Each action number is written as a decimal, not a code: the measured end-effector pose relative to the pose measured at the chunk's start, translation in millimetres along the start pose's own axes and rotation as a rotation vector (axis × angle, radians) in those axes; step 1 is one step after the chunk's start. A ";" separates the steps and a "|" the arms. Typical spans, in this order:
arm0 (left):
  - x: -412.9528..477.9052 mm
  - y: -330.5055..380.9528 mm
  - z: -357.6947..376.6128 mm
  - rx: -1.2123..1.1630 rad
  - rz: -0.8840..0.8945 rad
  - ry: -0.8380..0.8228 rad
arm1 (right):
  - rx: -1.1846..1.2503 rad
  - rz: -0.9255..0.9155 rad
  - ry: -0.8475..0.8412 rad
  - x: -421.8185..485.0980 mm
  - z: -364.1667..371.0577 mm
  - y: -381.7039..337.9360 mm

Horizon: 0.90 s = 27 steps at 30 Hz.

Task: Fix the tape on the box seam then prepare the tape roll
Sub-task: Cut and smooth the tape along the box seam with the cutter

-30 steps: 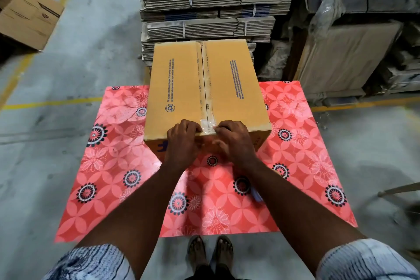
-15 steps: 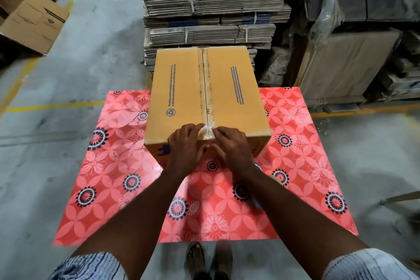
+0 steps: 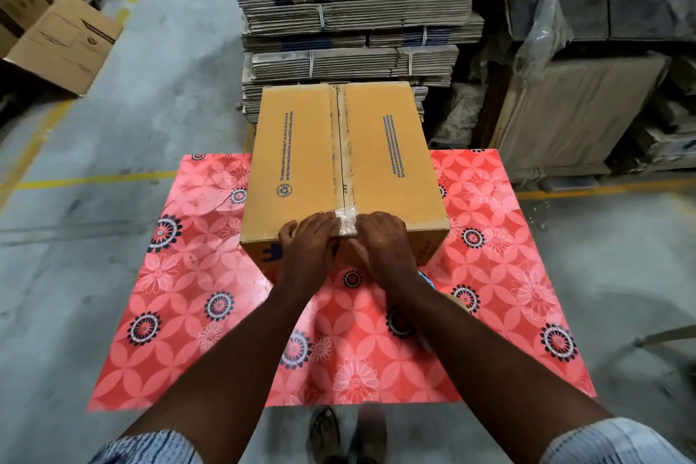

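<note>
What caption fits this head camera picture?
Both hands, left hand and right hand, press tape over the box seam.

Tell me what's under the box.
The box sits on a red floral sheet covering a table; its far end overhangs the sheet. Both hands, left and right, cover the near edge. What lies beneath the box itself is hidden.

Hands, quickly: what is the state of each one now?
Left hand: pressing the tape at the box edge, holding nothing.
Right hand: the same, opposite side.
</note>
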<state>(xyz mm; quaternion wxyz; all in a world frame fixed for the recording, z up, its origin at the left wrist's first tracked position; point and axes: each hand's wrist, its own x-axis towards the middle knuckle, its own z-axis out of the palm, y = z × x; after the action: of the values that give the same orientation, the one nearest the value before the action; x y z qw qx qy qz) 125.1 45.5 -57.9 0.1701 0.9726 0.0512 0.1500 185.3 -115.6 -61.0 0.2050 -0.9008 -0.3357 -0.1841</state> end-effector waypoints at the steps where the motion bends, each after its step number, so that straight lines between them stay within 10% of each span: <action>1: 1.9 1.3 -2.0 0.023 -0.017 -0.039 | -0.010 -0.005 -0.044 1.7 0.2 -2.2; 7: 8.4 4.4 -0.6 0.133 -0.035 -0.215 | -0.165 -0.017 -0.285 -0.3 2.8 -8.6; 27: -3.5 12.3 -9.3 0.183 -0.023 -0.232 | 0.053 0.108 -0.192 -4.8 -6.3 8.0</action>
<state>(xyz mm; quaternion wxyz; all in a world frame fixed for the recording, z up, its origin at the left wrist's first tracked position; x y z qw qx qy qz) 119.4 36.3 -46.3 0.0874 0.9942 0.0557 0.0296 186.1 -126.8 -59.9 0.2054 -0.9253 -0.3095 -0.0769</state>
